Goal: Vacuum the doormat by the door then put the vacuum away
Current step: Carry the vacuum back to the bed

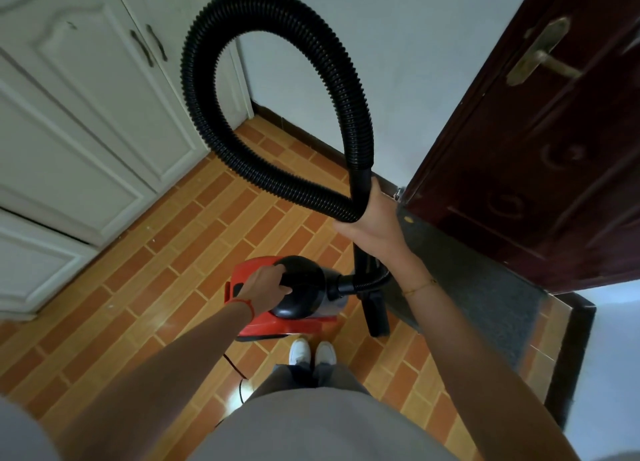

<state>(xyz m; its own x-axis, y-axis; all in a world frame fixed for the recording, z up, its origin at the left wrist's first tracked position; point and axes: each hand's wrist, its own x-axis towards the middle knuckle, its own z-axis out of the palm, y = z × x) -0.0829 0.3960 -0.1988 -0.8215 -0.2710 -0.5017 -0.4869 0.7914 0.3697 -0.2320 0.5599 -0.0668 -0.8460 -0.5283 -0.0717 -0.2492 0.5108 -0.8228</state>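
**By the door: vacuum in hand, stage of the job unclear**

On the tiled floor just in front of the person's white shoes point(312, 352), the red and black vacuum point(287, 299) sits or hangs low under the left hand point(266, 286), whose fingers are curled round the black carry handle on top. Whether the body is resting on the tiles or lifted clear of them cannot be told. The ribbed black hose point(273, 90) leaves the front of the vacuum, loops high and comes back down to the right hand point(369, 215), which grips the rigid wand just below the hose cuff, fingers wrapped round it. Below that hand the wand runs down to the floor nozzle point(376, 313), which lies at the near edge of the dark grey doormat point(485, 287).

The doormat lies flat beside the open dark wooden door point(540, 142). No dirt can be made out on it, so the pictures do not settle whether it has been vacuumed. A thin power cord point(232, 365) trails back between the legs. With both hands gripping for carrying, my judgement is that the vacuum is either being brought in or being gathered up to go away; storing it is certainly not yet done. White cupboard doors point(86, 114) stand to the left, a possible place for it.
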